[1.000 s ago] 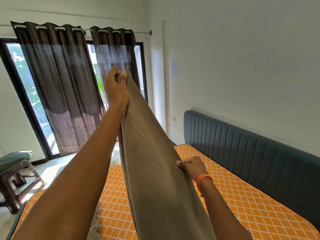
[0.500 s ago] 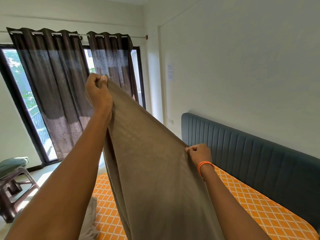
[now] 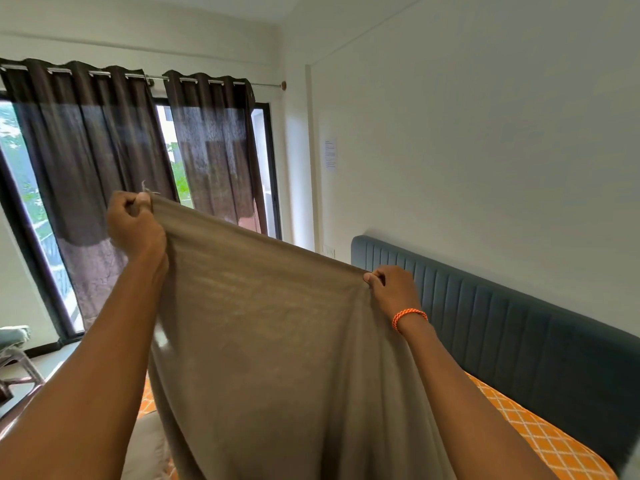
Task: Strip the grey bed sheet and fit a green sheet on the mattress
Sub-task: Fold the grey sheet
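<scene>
**Fingers pinch the sheet's top edge at both ends**

Fingers point(image 3: 138, 206) of the left hand point(image 3: 135, 226) curl tight round one corner of the grey bed sheet point(image 3: 270, 341), raised high. The right hand point(image 3: 393, 289), lower and wearing an orange wristband point(image 3: 409, 315), pinches the same edge further along. The cloth stretches between them and hangs down over the orange-checked mattress point(image 3: 547, 441). A teal headboard point(image 3: 519, 327) stands along the wall to the right; dark curtains point(image 3: 104, 150) cover the window behind.

Bright daylight enters through the window point(image 3: 175, 150) behind dark curtains point(image 3: 86, 161); walls are evenly lit, edges bend with wide-angle distortion, slight motion blur.
</scene>
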`<control>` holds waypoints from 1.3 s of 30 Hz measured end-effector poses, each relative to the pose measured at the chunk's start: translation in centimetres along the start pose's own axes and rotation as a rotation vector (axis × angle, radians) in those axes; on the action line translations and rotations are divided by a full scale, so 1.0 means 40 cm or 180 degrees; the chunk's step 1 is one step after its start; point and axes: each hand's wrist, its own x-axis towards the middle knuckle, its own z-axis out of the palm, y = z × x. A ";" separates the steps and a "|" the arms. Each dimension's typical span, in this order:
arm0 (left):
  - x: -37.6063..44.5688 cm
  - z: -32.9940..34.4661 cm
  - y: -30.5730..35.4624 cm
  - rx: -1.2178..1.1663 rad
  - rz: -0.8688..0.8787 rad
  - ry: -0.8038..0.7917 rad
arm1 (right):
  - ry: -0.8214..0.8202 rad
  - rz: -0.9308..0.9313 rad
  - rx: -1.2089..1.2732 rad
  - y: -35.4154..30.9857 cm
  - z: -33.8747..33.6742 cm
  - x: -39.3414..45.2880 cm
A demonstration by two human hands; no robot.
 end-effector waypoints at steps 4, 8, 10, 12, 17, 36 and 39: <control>-0.008 -0.023 -0.027 0.0179 -0.0237 0.0142 | -0.0188 -0.0173 -0.0136 0.002 -0.009 0.000; -0.024 -0.036 -0.051 0.0306 -0.0262 0.0241 | -0.0007 -0.0172 0.0047 0.001 0.000 -0.005; -0.031 -0.038 -0.061 0.0404 -0.0237 0.0284 | 0.0142 -0.0075 0.0106 -0.003 0.011 -0.005; -0.040 -0.043 -0.074 0.0608 -0.0268 0.0275 | 0.0217 -0.0024 -0.0015 -0.013 0.019 -0.010; -0.067 -0.057 -0.115 0.1626 -0.0760 0.0145 | 0.0079 -0.0081 -0.0419 -0.037 0.024 -0.024; -0.320 -0.125 -0.230 0.2276 -0.0951 -0.0448 | -0.1041 -0.0010 0.0063 -0.005 0.163 -0.107; -0.394 -0.115 -0.234 0.1832 -0.0648 -0.1028 | -0.1238 -0.0391 0.0328 -0.047 0.192 -0.142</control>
